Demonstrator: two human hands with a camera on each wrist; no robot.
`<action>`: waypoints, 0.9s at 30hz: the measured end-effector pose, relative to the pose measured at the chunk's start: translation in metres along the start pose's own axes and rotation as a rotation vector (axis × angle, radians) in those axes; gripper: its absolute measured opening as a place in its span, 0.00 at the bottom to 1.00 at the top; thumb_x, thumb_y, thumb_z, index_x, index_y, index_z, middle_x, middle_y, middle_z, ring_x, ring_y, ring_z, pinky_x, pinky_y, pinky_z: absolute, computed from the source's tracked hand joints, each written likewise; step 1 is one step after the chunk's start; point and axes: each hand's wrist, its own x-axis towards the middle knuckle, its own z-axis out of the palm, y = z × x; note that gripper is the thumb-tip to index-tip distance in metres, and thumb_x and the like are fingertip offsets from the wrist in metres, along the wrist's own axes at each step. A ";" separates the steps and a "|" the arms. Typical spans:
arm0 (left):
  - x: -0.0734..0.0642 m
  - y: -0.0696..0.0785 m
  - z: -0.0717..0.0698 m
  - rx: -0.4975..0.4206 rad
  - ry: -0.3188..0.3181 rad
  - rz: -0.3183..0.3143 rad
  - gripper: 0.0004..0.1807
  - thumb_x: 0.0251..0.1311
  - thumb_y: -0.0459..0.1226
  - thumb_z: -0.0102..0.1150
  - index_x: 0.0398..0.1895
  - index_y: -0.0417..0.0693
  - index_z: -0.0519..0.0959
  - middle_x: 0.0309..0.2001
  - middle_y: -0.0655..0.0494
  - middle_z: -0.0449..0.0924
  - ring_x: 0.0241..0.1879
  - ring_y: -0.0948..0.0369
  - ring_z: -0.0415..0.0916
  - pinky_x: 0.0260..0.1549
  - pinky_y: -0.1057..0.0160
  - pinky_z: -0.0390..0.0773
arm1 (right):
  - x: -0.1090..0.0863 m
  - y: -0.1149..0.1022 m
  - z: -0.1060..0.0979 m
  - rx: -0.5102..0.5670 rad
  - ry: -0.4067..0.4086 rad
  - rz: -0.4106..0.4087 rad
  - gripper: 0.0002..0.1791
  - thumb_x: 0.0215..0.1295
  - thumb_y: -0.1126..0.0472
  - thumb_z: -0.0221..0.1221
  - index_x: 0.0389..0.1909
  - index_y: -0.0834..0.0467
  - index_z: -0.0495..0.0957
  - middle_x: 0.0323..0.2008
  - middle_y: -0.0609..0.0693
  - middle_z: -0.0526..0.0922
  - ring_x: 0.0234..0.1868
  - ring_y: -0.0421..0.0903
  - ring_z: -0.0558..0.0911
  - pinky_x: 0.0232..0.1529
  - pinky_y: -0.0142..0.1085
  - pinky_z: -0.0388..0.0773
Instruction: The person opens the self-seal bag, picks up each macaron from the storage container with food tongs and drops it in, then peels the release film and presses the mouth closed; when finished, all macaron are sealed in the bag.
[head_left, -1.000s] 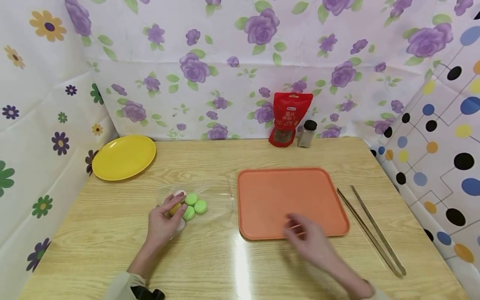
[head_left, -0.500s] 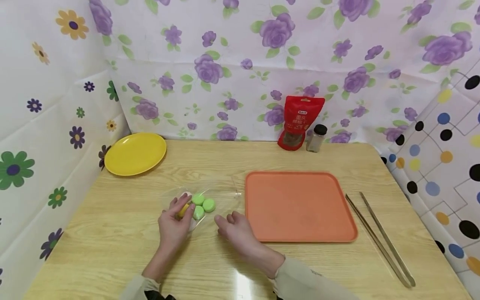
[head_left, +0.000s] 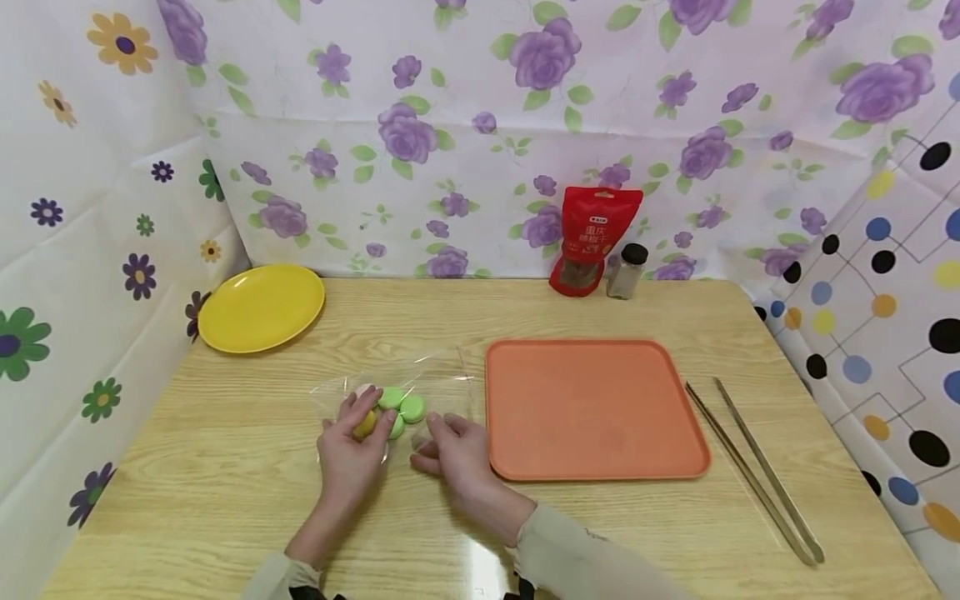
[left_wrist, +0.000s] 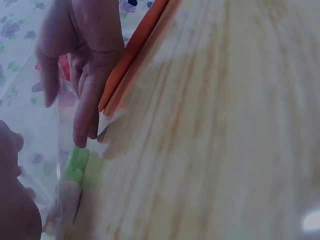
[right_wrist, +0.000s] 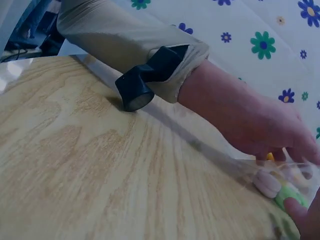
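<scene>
Several macarons lie in a clear plastic bag (head_left: 442,392) on the table: green macarons (head_left: 412,408), a yellow macaron (head_left: 364,425) and pale ones, with a whitish macaron (right_wrist: 267,183) showing in the right wrist view. My left hand (head_left: 352,450) reaches over the bag, thumb and fingers on either side of the yellow macaron, gripping it through the film. Just right of the green macarons, my right hand (head_left: 465,458) pinches the bag's near edge. From the left wrist view, the right hand (left_wrist: 92,60) points downward above the green macarons (left_wrist: 76,162).
An orange tray (head_left: 596,408) lies right of the bag, with long metal tongs (head_left: 765,475) beyond it. At the back left rests a yellow plate (head_left: 262,308). A red pouch (head_left: 592,237) and a black-capped jar (head_left: 628,271) stand by the back cloth.
My right hand has moved left from over the orange tray to the bag and taken its edge. Film near it has lifted. My left hand stays at the yellow macaron; the head view has shifted.
</scene>
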 end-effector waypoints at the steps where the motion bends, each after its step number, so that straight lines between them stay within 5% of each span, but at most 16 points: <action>1: 0.000 0.001 0.000 0.006 0.008 0.009 0.18 0.53 0.25 0.72 0.49 0.33 0.84 0.52 0.36 0.81 0.61 0.32 0.69 0.61 0.23 0.37 | 0.001 0.002 0.000 0.012 0.005 0.000 0.30 0.74 0.66 0.55 0.65 0.83 0.57 0.52 0.75 0.75 0.42 0.57 0.86 0.38 0.42 0.84; 4: 0.001 0.004 -0.004 0.027 0.055 0.063 0.17 0.53 0.24 0.71 0.48 0.33 0.85 0.48 0.37 0.83 0.57 0.37 0.75 0.65 0.31 0.50 | 0.005 0.008 -0.002 0.069 0.010 -0.016 0.23 0.74 0.70 0.51 0.62 0.81 0.63 0.53 0.73 0.77 0.44 0.56 0.86 0.39 0.41 0.84; 6: 0.004 0.007 -0.009 0.036 0.096 0.123 0.14 0.54 0.23 0.70 0.46 0.33 0.86 0.44 0.38 0.85 0.52 0.45 0.81 0.64 0.46 0.64 | 0.006 0.012 -0.004 0.101 0.012 -0.028 0.22 0.74 0.71 0.50 0.64 0.80 0.63 0.52 0.73 0.77 0.43 0.55 0.86 0.39 0.40 0.84; 8: 0.011 0.009 -0.013 0.032 0.117 0.178 0.12 0.55 0.23 0.69 0.43 0.33 0.86 0.40 0.39 0.86 0.44 0.51 0.84 0.55 0.62 0.75 | 0.007 0.015 -0.006 0.124 0.002 -0.046 0.23 0.75 0.73 0.48 0.65 0.81 0.61 0.54 0.74 0.76 0.44 0.55 0.86 0.40 0.41 0.84; 11: 0.029 0.011 -0.017 0.049 0.060 0.186 0.08 0.58 0.24 0.66 0.41 0.33 0.87 0.35 0.43 0.87 0.36 0.58 0.85 0.40 0.77 0.76 | 0.007 0.017 -0.007 0.146 -0.001 -0.051 0.23 0.74 0.74 0.47 0.65 0.81 0.61 0.54 0.76 0.75 0.44 0.57 0.85 0.41 0.41 0.84; 14: 0.057 0.009 -0.014 0.094 -0.123 0.102 0.07 0.62 0.27 0.65 0.42 0.32 0.86 0.34 0.45 0.88 0.33 0.58 0.84 0.34 0.77 0.76 | 0.007 0.018 -0.009 0.164 0.010 -0.046 0.22 0.74 0.74 0.48 0.65 0.79 0.63 0.58 0.74 0.74 0.47 0.58 0.85 0.40 0.41 0.84; 17: 0.090 0.005 -0.003 0.159 -0.400 0.024 0.11 0.66 0.30 0.62 0.48 0.32 0.84 0.40 0.43 0.87 0.38 0.53 0.84 0.37 0.69 0.80 | 0.007 0.019 -0.012 0.170 0.024 -0.041 0.22 0.74 0.72 0.50 0.64 0.78 0.65 0.59 0.71 0.74 0.45 0.56 0.85 0.39 0.40 0.84; 22: 0.132 -0.001 0.021 0.239 -0.826 -0.009 0.17 0.68 0.31 0.59 0.57 0.30 0.79 0.49 0.40 0.84 0.49 0.47 0.81 0.47 0.51 0.79 | 0.007 0.022 -0.015 0.173 0.012 -0.027 0.24 0.73 0.68 0.56 0.64 0.77 0.66 0.58 0.68 0.76 0.35 0.47 0.86 0.37 0.40 0.84; 27: 0.153 -0.002 0.048 0.262 -1.086 -0.077 0.17 0.68 0.34 0.60 0.56 0.33 0.80 0.50 0.44 0.84 0.52 0.51 0.78 0.54 0.51 0.75 | 0.007 0.022 -0.015 0.180 -0.011 -0.032 0.28 0.73 0.66 0.57 0.66 0.78 0.63 0.58 0.70 0.75 0.44 0.54 0.86 0.39 0.41 0.84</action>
